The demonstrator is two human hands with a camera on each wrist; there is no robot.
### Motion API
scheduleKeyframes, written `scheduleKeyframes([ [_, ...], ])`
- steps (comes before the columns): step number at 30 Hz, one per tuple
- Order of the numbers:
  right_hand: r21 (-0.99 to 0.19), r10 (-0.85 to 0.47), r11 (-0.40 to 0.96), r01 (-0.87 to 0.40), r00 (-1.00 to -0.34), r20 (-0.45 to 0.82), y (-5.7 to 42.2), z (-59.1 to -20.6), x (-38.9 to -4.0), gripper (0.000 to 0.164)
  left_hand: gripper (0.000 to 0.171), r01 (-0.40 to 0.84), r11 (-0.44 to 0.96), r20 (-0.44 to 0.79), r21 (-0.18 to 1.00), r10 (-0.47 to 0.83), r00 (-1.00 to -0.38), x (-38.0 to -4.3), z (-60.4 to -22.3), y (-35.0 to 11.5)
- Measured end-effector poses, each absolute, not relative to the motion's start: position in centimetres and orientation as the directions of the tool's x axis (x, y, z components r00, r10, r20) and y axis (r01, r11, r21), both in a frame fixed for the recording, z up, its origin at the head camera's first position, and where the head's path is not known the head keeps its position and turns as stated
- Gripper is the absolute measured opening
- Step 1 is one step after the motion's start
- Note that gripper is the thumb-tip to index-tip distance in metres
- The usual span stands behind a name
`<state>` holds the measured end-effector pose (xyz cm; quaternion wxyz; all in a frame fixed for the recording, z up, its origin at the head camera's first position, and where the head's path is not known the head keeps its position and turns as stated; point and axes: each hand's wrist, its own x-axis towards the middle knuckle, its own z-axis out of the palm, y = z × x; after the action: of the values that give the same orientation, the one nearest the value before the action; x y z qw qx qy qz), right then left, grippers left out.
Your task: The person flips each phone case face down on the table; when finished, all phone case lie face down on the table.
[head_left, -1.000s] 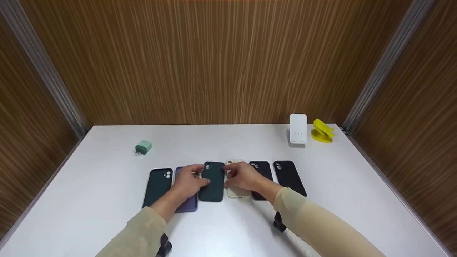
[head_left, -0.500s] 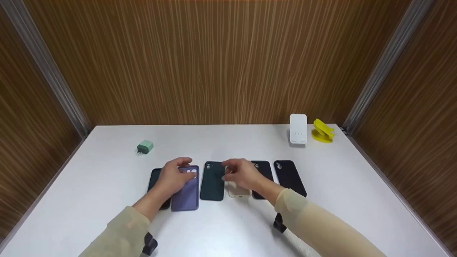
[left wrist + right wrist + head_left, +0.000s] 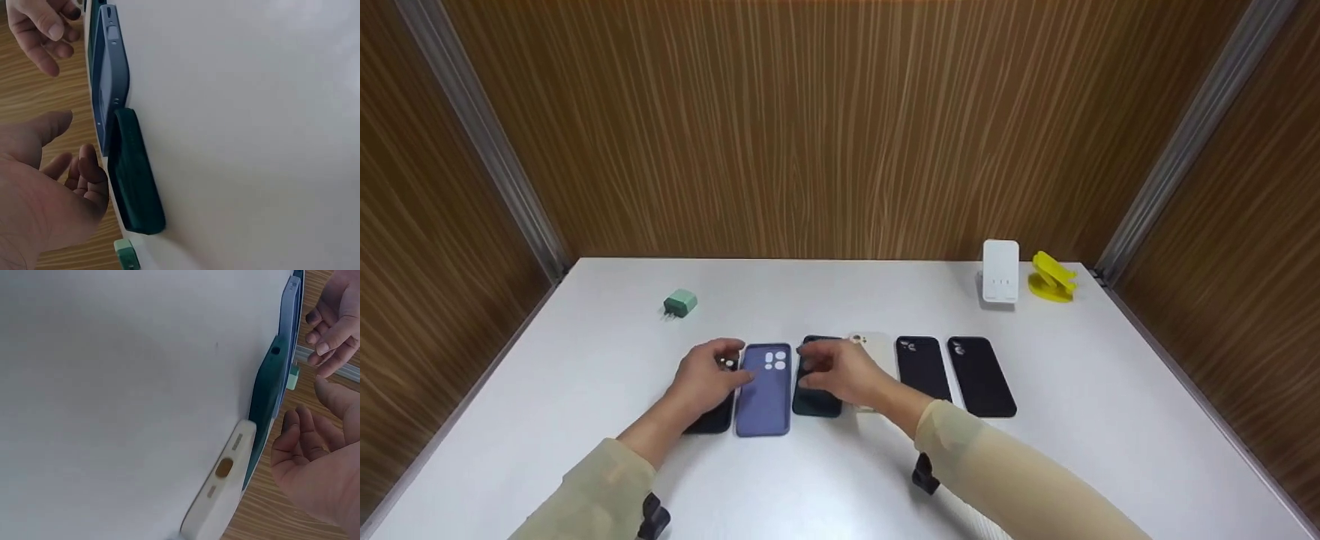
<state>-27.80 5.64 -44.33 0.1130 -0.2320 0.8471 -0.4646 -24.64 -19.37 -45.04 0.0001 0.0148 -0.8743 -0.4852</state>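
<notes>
A row of phone cases lies on the white table in the head view. My left hand (image 3: 703, 379) is over the dark green phone case (image 3: 718, 418) at the row's left end and hides most of it. Its thumb tip overlaps the left edge of the purple phone case (image 3: 763, 394). My right hand (image 3: 844, 371) hovers over the middle green phone case (image 3: 816, 403) and part of the cream phone case (image 3: 877, 349). Both wrist views show loosely bent fingers with nothing between them. The cream case's port edge (image 3: 224, 468) faces the right wrist camera.
Two black phone cases, one inner (image 3: 924, 367) and one outer (image 3: 984, 379), finish the row on the right. Behind them stand a white plug-in charger (image 3: 1000, 271) and a yellow phone stand (image 3: 1051, 277). A green charger plug (image 3: 680, 303) sits back left. Wood-grain panels wall the table in.
My left hand has moved left, off the middle green case, past the purple one, to the left-end case. My right hand has shifted left from the cream case to the middle green one.
</notes>
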Motion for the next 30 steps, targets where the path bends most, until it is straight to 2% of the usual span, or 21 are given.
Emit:
scheduleKeyframes([
  [9,-0.812,-0.491,0.506,-0.29,-0.871,0.004,3.9,-44.8,-28.1,0.05,0.055,-0.052,0.564,-0.061,0.824,-0.004,-0.998,-24.7,-45.9,-19.8],
  [22,-0.761,-0.518,0.541,-0.357,-0.855,0.032,4.0,-45.0,-28.4,0.052,0.054,-0.013,0.612,-0.022,0.791,0.007,-1.0,-24.3,-46.3,-20.1],
  [30,-0.721,-0.513,0.597,-0.35,-0.858,-0.008,3.3,-45.4,-28.1,0.053,0.053,-0.037,0.621,-0.049,0.783,0.002,-0.999,-24.3,-46.7,-20.2],
])
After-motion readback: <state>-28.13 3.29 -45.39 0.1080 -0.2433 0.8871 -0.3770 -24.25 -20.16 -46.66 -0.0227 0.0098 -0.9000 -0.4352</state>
